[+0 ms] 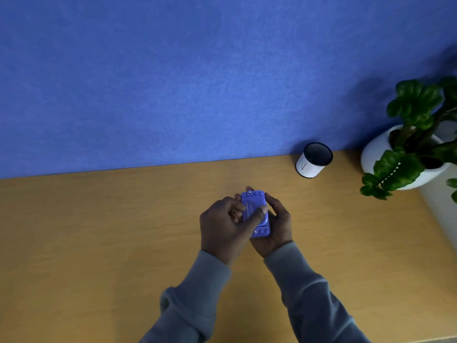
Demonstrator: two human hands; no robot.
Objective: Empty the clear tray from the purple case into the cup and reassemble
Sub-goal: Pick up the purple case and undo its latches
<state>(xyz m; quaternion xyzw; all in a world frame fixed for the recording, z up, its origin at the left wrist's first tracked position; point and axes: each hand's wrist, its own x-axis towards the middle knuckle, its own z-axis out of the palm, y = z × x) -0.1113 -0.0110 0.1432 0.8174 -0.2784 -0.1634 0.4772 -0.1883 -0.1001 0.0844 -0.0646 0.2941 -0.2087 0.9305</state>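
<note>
A small purple case (254,201) is held above the wooden table (99,231) in front of me, its face turned up. My right hand (277,229) cups it from below and from the right. My left hand (222,226) grips its left side, with the thumb laid across its face. Thin metal pins show on the face of the case. The clear tray cannot be made out. A white cup (313,160) with a dark inside and a letter N on its side stands at the back right, by the wall.
A blue felt wall (197,82) closes off the far edge of the table. A white pot (376,154) with a green plant (415,112) stands at the far right, beside the cup.
</note>
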